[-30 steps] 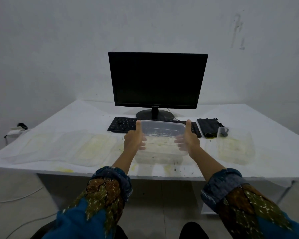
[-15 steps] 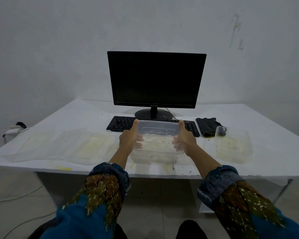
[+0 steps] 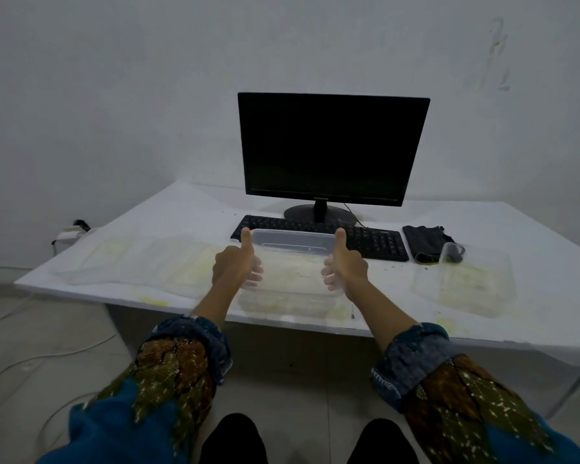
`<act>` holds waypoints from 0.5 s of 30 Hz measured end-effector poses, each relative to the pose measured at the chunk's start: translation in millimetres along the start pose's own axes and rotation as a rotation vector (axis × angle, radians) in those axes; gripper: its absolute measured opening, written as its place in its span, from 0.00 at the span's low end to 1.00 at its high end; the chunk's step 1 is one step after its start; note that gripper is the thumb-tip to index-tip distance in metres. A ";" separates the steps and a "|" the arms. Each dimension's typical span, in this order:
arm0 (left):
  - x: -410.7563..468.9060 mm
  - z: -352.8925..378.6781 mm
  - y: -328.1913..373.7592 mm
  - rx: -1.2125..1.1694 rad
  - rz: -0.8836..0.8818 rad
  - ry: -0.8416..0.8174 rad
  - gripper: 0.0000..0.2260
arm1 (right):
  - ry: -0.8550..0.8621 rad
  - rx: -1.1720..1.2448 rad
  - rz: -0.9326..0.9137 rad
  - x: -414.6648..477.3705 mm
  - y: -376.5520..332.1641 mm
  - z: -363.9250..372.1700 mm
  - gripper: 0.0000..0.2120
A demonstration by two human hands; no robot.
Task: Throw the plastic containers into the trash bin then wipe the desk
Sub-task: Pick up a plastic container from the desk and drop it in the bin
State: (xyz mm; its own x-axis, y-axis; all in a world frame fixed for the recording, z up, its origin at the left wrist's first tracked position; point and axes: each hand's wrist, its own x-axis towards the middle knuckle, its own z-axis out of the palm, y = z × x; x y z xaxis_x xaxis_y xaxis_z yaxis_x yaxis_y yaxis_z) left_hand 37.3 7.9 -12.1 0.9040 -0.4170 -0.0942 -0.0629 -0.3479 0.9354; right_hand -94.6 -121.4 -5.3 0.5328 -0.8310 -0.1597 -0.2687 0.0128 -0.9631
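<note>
Clear plastic container (image 3: 293, 252) between left hand (image 3: 233, 267) and right hand (image 3: 347, 266), both grasping its ends.

Office: monitor (image 3: 332, 149), keyboard (image 3: 318, 236) on white desk (image 3: 523, 229)

A clear rectangular plastic container (image 3: 292, 262), smeared inside with pale residue, is upright and open-topped at the middle of the table's (image 3: 533, 236) front edge. The left hand (image 3: 235, 267) and right hand (image 3: 347, 267) grip its short ends, thumbs up along the rim. A second container (image 3: 466, 283), also clear and smeared, sits near the front right corner. Yellow-stained flat containers (image 3: 141, 262) lie along the front left edge.
</note>
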 end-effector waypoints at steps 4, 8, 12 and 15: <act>-8.0 -26.2 -4.6 0.021 -0.005 0.072 0.35 | -0.053 -0.021 -0.016 -12.0 -4.3 21.2 0.39; -18.2 -52.2 -16.7 0.060 0.018 0.151 0.35 | -0.121 -0.047 -0.017 -25.5 -7.2 41.4 0.39; -27.7 -76.7 -35.5 0.100 -0.003 0.201 0.35 | -0.170 -0.090 0.001 -39.3 -3.8 62.1 0.39; -36.7 -92.8 -49.7 0.146 -0.016 0.249 0.35 | -0.210 -0.106 0.006 -50.5 2.5 78.0 0.38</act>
State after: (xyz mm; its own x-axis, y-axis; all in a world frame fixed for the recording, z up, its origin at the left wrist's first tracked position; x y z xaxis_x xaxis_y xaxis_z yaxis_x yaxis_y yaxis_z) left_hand 46.4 118.5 -23.5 0.9802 -0.1978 -0.0048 -0.0920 -0.4773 0.8739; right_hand -59.5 -36.0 -16.5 0.6833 -0.6970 -0.2174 -0.3492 -0.0505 -0.9357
